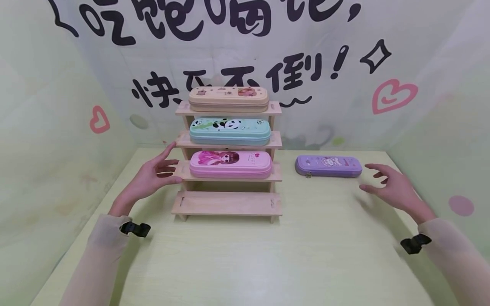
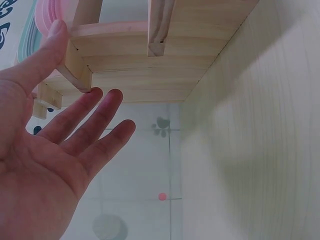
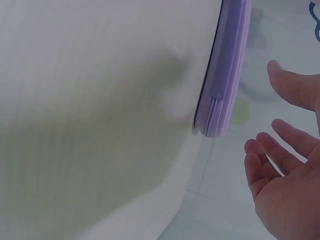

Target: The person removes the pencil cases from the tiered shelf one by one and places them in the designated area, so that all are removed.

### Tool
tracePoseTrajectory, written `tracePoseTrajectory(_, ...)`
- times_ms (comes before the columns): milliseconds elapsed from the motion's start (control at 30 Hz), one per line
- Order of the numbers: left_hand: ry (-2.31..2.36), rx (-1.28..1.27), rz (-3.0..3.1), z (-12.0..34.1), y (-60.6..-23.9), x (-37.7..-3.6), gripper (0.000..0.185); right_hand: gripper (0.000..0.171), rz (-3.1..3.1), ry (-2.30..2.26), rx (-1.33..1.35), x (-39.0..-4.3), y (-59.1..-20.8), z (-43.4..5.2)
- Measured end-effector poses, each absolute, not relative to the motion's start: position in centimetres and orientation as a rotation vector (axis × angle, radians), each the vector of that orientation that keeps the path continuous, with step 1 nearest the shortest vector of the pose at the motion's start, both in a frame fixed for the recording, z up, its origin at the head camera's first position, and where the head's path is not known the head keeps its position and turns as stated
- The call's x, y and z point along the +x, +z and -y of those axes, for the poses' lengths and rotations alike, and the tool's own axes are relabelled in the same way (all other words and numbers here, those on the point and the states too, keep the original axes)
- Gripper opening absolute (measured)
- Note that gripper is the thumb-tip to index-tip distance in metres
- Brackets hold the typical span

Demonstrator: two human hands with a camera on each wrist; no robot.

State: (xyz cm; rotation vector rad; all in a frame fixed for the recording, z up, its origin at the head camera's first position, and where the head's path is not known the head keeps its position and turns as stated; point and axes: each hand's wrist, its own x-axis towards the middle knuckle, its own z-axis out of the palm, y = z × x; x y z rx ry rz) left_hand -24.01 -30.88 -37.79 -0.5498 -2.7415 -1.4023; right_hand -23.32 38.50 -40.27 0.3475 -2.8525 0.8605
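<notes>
A stepped wooden rack (image 1: 226, 204) holds a cream pencil case (image 1: 229, 100) on its top step. Below that lie a blue panda pencil case (image 1: 229, 131) and a pink pencil case (image 1: 231, 165) with a doll picture; the lowest step is bare. My left hand (image 1: 149, 176) is at the rack's left side with fingers spread, thumb and fingertips against or very near the step ends. To the right, a purple pencil case (image 1: 328, 166) lies on the table. My right hand (image 1: 392, 189) hovers just right of it, fingers loosely bent, holding nothing.
The pale table (image 1: 260, 263) stretches in front of the rack. A printed cloth wall (image 1: 329, 114) with black lettering stands behind, and side walls (image 1: 451, 161) close in left and right. Black straps (image 1: 135, 228) sit on both sleeves.
</notes>
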Motion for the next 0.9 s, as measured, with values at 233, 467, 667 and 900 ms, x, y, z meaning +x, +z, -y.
tracePoseTrajectory(233, -1.404, -0.554, 2.74, 30.8, -37.8, -24.0, 0.106, 0.065, 2.787, 0.843, 0.405, -20.3, -40.9, -36.5)
tracePoseTrajectory(467, -1.418, -0.559, 2.729, 30.8, -37.9, -24.0, 0.105, 0.061, 2.748, 0.843, 0.471, -18.6, -41.1, -35.2)
tracePoseTrajectory(667, -1.42, -0.557, 2.722, 30.9, -37.9, -24.0, 0.105, 0.058, 2.716, 0.833, 0.514, -17.8, -41.1, -34.4)
tracePoseTrajectory(900, -1.418, -0.567, 2.719, 31.0, -37.9, -24.1, 0.106, 0.058, 2.695, 0.875, 0.57, -17.2, -41.3, -32.7)
